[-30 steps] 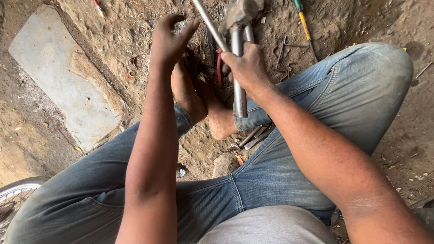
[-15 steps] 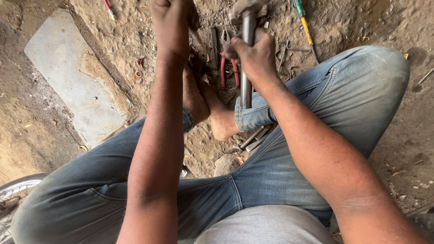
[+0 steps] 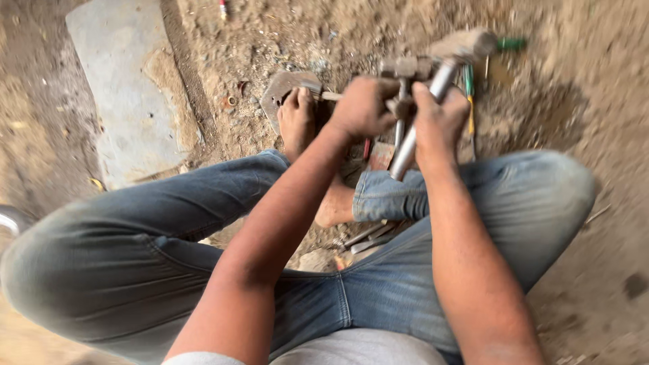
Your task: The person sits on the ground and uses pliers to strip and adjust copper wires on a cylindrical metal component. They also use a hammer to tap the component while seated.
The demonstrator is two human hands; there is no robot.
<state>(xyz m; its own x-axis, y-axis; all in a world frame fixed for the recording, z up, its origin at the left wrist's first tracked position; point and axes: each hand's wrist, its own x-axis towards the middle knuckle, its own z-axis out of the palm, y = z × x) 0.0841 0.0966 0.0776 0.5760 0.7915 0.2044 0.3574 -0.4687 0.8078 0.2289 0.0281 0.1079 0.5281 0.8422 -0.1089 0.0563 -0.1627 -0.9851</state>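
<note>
I see both hands up at twelve o'clock over the crossed legs. My right hand (image 3: 439, 118) is clamped around a metal pipe (image 3: 412, 138) that slants toward one o'clock. My left hand (image 3: 365, 107) is fisted on a blurred part just beside it. A flat stone slab (image 3: 128, 88) lies on the dirt floor (image 3: 574, 88) at ten o'clock.

Grey flat slab (image 3: 128, 101) on dirt ground (image 3: 574, 101); green-handled tool (image 3: 510, 44) beyond; bare foot (image 3: 296, 118) on metal plate (image 3: 280, 88).
</note>
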